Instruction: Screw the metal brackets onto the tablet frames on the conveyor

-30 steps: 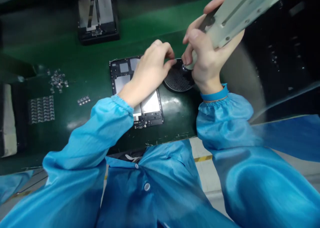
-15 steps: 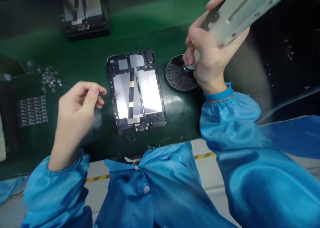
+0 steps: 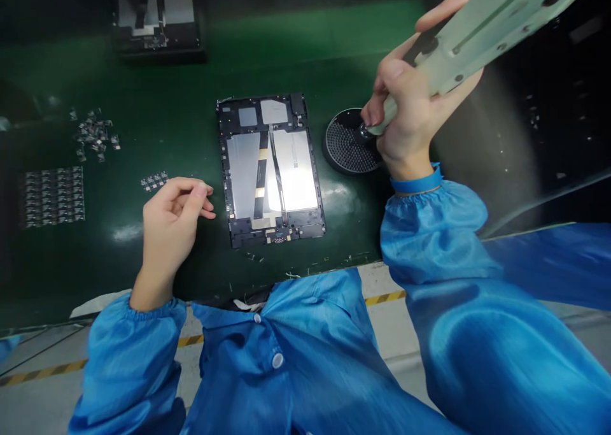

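We note the right hand [image 3: 410, 113] gripping the electric screwdriver [image 3: 458, 40] over the screw tray [image 3: 346, 148], right of the opened tablet [image 3: 270, 167]; the left hand [image 3: 174, 221], loosely curled, lies left.

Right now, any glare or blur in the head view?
Head view: glare on the tablet's silver plates and a sheen on the green mat; the pale tool arm near the lens is soft; edges bend from wide-angle distortion; the top left corner is dark.
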The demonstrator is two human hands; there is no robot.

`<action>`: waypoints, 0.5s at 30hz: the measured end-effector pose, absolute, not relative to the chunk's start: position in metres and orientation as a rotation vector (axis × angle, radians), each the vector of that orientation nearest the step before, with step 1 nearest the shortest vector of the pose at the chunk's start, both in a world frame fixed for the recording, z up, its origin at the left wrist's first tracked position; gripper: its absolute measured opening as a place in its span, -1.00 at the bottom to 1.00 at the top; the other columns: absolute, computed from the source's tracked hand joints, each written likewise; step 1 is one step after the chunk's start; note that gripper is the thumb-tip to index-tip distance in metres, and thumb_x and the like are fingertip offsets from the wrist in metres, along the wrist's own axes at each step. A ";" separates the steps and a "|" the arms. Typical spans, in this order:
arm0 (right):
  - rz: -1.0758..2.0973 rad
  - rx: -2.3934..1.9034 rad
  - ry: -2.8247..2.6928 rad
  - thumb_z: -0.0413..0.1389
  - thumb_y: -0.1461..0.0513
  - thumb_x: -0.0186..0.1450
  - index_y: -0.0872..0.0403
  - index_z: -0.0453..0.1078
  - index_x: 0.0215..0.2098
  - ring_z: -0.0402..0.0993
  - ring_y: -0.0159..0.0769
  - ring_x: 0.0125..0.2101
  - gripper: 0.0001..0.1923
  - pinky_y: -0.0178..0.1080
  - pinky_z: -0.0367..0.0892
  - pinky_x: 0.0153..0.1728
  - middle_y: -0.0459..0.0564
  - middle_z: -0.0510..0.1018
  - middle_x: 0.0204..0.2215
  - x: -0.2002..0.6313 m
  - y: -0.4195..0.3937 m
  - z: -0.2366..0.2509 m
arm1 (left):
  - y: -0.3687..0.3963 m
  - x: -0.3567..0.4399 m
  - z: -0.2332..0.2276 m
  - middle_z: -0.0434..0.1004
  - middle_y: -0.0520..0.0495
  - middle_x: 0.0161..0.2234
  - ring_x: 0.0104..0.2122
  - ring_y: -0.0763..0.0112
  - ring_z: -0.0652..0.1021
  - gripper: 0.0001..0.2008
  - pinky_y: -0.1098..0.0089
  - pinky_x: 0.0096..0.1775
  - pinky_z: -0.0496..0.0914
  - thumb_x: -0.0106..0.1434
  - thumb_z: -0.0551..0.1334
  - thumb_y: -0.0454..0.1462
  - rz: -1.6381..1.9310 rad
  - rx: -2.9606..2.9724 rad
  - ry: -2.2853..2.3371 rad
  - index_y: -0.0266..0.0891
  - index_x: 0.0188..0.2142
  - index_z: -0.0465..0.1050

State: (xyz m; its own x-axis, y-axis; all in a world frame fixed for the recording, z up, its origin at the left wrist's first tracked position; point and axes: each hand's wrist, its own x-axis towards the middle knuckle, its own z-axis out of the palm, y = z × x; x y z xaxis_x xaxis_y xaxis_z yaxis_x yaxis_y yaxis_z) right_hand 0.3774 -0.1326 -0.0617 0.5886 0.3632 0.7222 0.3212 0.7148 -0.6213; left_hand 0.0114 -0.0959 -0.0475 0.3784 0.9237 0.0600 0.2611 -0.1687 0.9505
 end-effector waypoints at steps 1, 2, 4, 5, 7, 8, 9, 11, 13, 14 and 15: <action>0.027 -0.814 -0.969 0.42 -0.28 0.27 0.03 0.24 0.02 -0.14 -0.64 -0.72 -0.25 -0.35 -0.23 -0.77 -0.29 0.27 -0.52 0.377 -0.133 -0.061 | -0.096 0.011 -0.047 0.71 -0.05 -0.24 -0.38 0.48 0.67 -0.92 0.53 -0.36 0.69 0.47 0.49 -0.25 0.833 1.682 1.059 -0.17 -0.20 0.71; 0.028 -0.821 -0.968 0.42 -0.27 0.28 0.04 0.23 0.02 -0.12 -0.64 -0.72 -0.25 -0.37 -0.22 -0.78 -0.29 0.29 -0.51 0.377 -0.133 -0.061 | -0.096 0.011 -0.047 0.72 -0.05 -0.24 -0.38 0.48 0.67 -0.92 0.54 -0.36 0.68 0.46 0.49 -0.25 0.817 1.694 1.054 -0.17 -0.20 0.71; 0.030 -0.830 -0.971 0.40 -0.22 0.31 0.05 0.22 0.03 -0.10 -0.65 -0.72 -0.29 -0.38 -0.21 -0.78 -0.29 0.32 -0.50 0.378 -0.135 -0.060 | -0.097 0.012 -0.047 0.72 -0.06 -0.23 -0.38 0.48 0.67 -0.94 0.55 -0.36 0.67 0.44 0.49 -0.25 0.800 1.708 1.053 -0.18 -0.20 0.71; 0.035 -0.835 -0.976 0.39 -0.19 0.32 0.05 0.23 0.04 -0.07 -0.65 -0.72 -0.32 -0.38 -0.20 -0.78 -0.28 0.33 -0.49 0.378 -0.135 -0.060 | -0.097 0.012 -0.047 0.72 -0.06 -0.23 -0.38 0.48 0.66 -0.95 0.56 -0.35 0.67 0.43 0.47 -0.26 0.785 1.717 1.054 -0.18 -0.20 0.72; 0.045 -0.839 -0.989 0.39 -0.17 0.33 0.05 0.23 0.04 -0.05 -0.64 -0.71 -0.34 -0.37 -0.20 -0.77 -0.27 0.33 -0.49 0.378 -0.137 -0.059 | -0.097 0.012 -0.046 0.72 -0.06 -0.22 -0.37 0.48 0.66 -0.95 0.56 -0.34 0.66 0.42 0.45 -0.27 0.758 1.737 1.060 -0.19 -0.19 0.72; 0.052 -0.844 -0.997 0.40 -0.19 0.33 0.04 0.24 0.04 -0.05 -0.64 -0.71 -0.33 -0.36 -0.19 -0.76 -0.27 0.32 -0.48 0.377 -0.138 -0.059 | -0.097 0.011 -0.046 0.72 -0.06 -0.22 -0.37 0.47 0.66 -0.96 0.56 -0.33 0.66 0.42 0.45 -0.28 0.747 1.747 1.062 -0.19 -0.20 0.72; 0.060 -0.853 -1.008 0.41 -0.22 0.33 0.03 0.25 0.04 -0.04 -0.63 -0.70 -0.31 -0.34 -0.17 -0.76 -0.26 0.32 -0.48 0.376 -0.139 -0.059 | -0.097 0.011 -0.046 0.72 -0.06 -0.22 -0.36 0.46 0.66 -0.96 0.56 -0.33 0.66 0.41 0.45 -0.28 0.735 1.754 1.064 -0.19 -0.20 0.72; 0.058 -0.880 -1.022 0.40 -0.31 0.33 -0.01 0.27 0.04 -0.06 -0.63 -0.68 -0.27 -0.31 -0.14 -0.75 -0.25 0.31 -0.47 0.374 -0.141 -0.060 | -0.097 0.011 -0.045 0.71 -0.05 -0.22 -0.36 0.44 0.65 -0.96 0.53 -0.31 0.66 0.40 0.46 -0.26 0.706 1.754 1.077 -0.17 -0.19 0.72; 0.042 -0.916 -1.027 0.36 -0.39 0.34 -0.06 0.29 0.05 -0.06 -0.63 -0.66 -0.26 -0.28 -0.12 -0.75 -0.22 0.33 -0.44 0.374 -0.142 -0.061 | -0.098 0.011 -0.045 0.72 -0.04 -0.22 -0.36 0.43 0.64 -0.94 0.50 -0.31 0.63 0.41 0.49 -0.23 0.664 1.739 1.096 -0.14 -0.17 0.73; 0.036 -0.938 -1.029 0.34 -0.41 0.34 -0.10 0.31 0.06 -0.03 -0.62 -0.65 -0.27 -0.28 -0.08 -0.75 -0.21 0.35 -0.42 0.375 -0.141 -0.062 | -0.098 0.012 -0.046 0.72 -0.05 -0.21 -0.36 0.42 0.63 -0.94 0.50 -0.32 0.60 0.41 0.49 -0.22 0.649 1.729 1.100 -0.13 -0.16 0.73; 0.036 -0.958 -1.030 0.34 -0.42 0.33 -0.14 0.32 0.07 0.02 -0.61 -0.62 -0.28 -0.28 -0.04 -0.75 -0.20 0.39 -0.39 0.377 -0.141 -0.062 | -0.098 0.013 -0.046 0.73 -0.06 -0.20 -0.36 0.42 0.62 -0.92 0.50 -0.35 0.56 0.41 0.50 -0.21 0.645 1.721 1.094 -0.12 -0.15 0.74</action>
State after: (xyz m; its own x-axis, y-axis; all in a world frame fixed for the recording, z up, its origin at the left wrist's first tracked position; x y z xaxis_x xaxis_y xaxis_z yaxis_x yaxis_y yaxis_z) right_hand 0.3772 -0.1408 -0.0622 0.5506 0.4429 0.7075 0.3920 0.6111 -0.6877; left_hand 0.0134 -0.0977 -0.0459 0.4575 0.8873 -0.0580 0.3790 -0.1356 0.9154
